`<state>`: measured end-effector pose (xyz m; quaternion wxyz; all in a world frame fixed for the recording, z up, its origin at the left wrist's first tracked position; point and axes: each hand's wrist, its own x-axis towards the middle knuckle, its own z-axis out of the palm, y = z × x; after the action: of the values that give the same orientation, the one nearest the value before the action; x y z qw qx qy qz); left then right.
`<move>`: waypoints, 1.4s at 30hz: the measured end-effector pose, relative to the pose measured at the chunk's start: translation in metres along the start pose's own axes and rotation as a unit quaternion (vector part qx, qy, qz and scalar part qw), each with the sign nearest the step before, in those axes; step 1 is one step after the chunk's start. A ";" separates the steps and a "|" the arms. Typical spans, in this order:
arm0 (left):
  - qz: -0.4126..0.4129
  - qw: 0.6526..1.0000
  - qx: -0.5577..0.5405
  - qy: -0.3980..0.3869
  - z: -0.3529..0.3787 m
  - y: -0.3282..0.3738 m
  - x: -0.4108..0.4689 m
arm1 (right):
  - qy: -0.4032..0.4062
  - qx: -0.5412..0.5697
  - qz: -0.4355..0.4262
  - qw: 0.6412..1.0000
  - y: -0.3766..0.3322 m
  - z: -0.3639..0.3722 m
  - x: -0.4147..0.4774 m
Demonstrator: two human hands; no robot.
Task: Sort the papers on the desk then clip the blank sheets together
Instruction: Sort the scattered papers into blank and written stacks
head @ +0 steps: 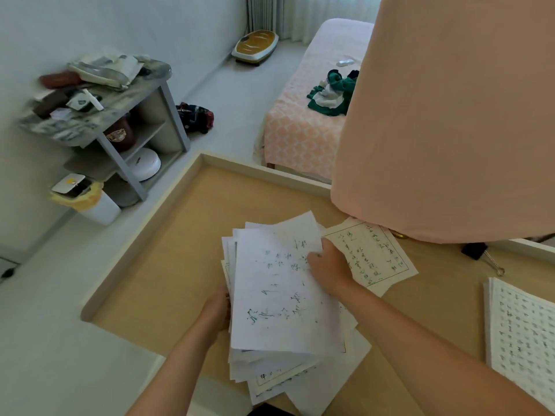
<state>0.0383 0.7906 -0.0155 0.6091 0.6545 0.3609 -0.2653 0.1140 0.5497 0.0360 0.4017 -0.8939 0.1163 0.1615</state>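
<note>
Loose stack of white paper sheets (270,364) at lower centre, over the pale wooden surface (168,265). Left hand (217,307) grip clasps the stack's left edge. Right hand (327,265) lies on the scribbled top sheet (270,295); I cannot tell its grip. I'd peel off one sheet at a time and pile blanks apart, nearer the black binder clip (474,250) at right.

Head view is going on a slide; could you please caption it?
Left hand and right hand hold a stack of white handwritten papers over a light wooden desk.
</note>
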 end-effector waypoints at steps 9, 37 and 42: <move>0.030 0.997 0.063 -0.020 0.007 0.002 0.000 | -0.003 -0.194 -0.061 0.979 0.051 0.051 0.016; 0.088 0.971 0.218 0.035 0.028 -0.002 0.016 | -0.096 0.127 0.144 0.977 0.062 0.033 -0.016; 0.190 0.895 0.355 0.191 0.044 0.024 0.018 | 0.039 0.194 0.158 0.967 0.080 -0.012 -0.019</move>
<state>0.0722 0.7502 -0.0197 0.2949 0.9213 0.2205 -0.1249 0.0713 0.4900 -0.0039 0.5320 -0.7747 0.3007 0.1627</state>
